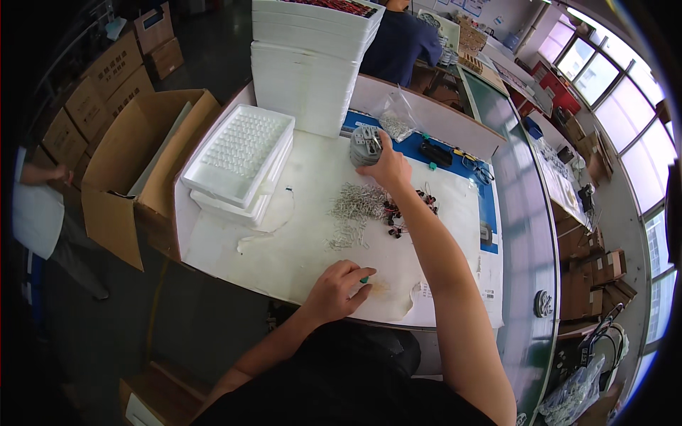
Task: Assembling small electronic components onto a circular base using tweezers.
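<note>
My right hand (pixel 387 167) reaches to the back of the worktable, its fingers and thumb wrapped round a grey, round, drum-like object (pixel 361 150) with pale markings on top. It rests at the edge of a blue mat. My left hand (pixel 337 292) is near the front edge, fingers curled, with a small green piece (pixel 364 280) at the fingertips; its kind is too small to tell. Between my hands lies a loose pile of small whitish metal-like pieces (pixel 352 213). Beside it, partly behind my right forearm, are small black parts with red wires (pixel 395 220).
White foam trays (pixel 238 153) sit at the left, with a tall foam stack (pixel 302 85) behind. A clear bag of small parts (pixel 399 119), a black tool (pixel 435 152) and scissors (pixel 483 172) lie at the back. An open carton (pixel 153 170) adjoins the table; other people are nearby.
</note>
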{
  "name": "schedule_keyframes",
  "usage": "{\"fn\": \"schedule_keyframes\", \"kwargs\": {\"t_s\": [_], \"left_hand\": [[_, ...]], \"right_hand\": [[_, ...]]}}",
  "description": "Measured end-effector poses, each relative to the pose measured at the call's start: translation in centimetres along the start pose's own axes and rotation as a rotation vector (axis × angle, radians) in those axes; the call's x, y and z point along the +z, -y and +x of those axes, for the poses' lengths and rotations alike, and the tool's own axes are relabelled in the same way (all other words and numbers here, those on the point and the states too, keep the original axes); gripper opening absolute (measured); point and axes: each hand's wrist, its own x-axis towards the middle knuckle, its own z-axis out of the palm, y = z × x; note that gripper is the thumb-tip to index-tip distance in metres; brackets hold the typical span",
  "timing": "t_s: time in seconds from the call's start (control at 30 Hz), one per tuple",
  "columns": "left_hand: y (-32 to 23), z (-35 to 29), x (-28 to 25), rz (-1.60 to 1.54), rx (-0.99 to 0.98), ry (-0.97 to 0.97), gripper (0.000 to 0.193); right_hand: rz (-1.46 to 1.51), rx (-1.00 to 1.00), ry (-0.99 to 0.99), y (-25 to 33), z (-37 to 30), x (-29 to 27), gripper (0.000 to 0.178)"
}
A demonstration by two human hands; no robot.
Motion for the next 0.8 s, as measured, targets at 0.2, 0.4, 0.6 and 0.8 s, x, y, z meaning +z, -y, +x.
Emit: {"fn": "schedule_keyframes", "kwargs": {"t_s": [0.2,0.4,0.6,0.8], "left_hand": [[0.0,-0.1,0.2,-0.039,-0.045,-0.044,0.03],[-0.4,0.3,0.2,0.028,-0.021,-0.015,0.029],[-0.2,0.8,1.0,0.072,-0.017,0.027,0.027],[-0.4,0.7,1.2,0.077,-0.028,-0.051,0.025]], "right_hand": [[0.227,-0.119,-0.096,-6.9,-3.0,-5.9,0.11],[0.217,0.041,0.179,-17.6,-15.9,-15.8,0.116],[0.152,-0.015,0.114,-24.4,-23.3,-14.5,0.114],[-0.105,0.144,0.017,-18.2,-23.4,-15.8,0.107]]}}
